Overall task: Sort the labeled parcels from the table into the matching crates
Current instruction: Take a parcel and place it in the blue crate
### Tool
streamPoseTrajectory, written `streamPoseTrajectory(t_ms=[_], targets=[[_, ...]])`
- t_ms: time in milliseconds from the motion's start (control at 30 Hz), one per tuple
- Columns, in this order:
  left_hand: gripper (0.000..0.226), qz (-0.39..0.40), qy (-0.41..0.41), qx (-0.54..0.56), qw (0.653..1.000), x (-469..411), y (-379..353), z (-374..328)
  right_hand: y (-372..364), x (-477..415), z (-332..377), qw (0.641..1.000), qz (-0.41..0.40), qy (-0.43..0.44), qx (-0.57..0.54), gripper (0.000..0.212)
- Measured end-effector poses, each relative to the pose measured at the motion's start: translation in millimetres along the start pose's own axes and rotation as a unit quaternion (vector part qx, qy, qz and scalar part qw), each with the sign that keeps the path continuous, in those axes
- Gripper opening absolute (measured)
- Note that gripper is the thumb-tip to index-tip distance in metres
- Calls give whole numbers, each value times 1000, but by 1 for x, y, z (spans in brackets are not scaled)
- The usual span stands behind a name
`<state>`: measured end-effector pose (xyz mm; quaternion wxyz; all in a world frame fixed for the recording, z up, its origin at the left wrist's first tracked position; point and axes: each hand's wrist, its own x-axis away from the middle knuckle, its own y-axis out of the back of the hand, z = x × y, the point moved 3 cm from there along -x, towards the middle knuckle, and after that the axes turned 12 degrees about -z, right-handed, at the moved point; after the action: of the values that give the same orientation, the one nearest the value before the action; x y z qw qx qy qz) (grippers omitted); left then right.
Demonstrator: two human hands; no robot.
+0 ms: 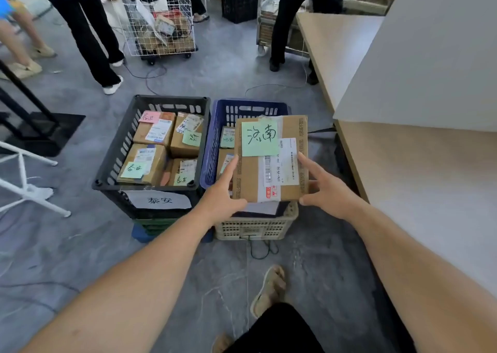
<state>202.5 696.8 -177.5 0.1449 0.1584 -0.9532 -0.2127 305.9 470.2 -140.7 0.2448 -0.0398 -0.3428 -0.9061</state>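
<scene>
Cardboard is under my fingertips on both sides: my left hand (224,199) presses the left edge of the parcel (270,162) with the index finger stretched along it, and my right hand (326,188) holds the right edge, fingers spread, thumb at the lower corner. So both hands grip the one parcel between them, flat, label up. A green note (259,137) on top carries handwriting, beside a white shipping label (283,164).

I hold the parcel above the blue crate (215,137), which already has parcels with similar green notes. Next to it on the left is the black crate (118,148), full of boxes, with a paper sign (160,199) in front. The blue crate rests on a beige crate (255,226).

I think the placing is almost here. The risk: my grip is only by the edges, so the parcel may slip and tilt. Also it hangs over the near rim; if I release too early, it can catch the rim and fall to the floor. The table (403,164) is at my right.
</scene>
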Motion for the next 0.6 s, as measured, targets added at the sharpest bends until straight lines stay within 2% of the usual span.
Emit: streamPoseTrajectory(t_ms=[233, 600], targets=[[107, -8, 22, -36, 999, -83, -15, -5, 5, -100, -18, 1000, 26, -12, 7, 101], [107, 29, 131, -45, 990, -185, -56, 23, -5, -209, -68, 993, 89, -68, 35, 101]])
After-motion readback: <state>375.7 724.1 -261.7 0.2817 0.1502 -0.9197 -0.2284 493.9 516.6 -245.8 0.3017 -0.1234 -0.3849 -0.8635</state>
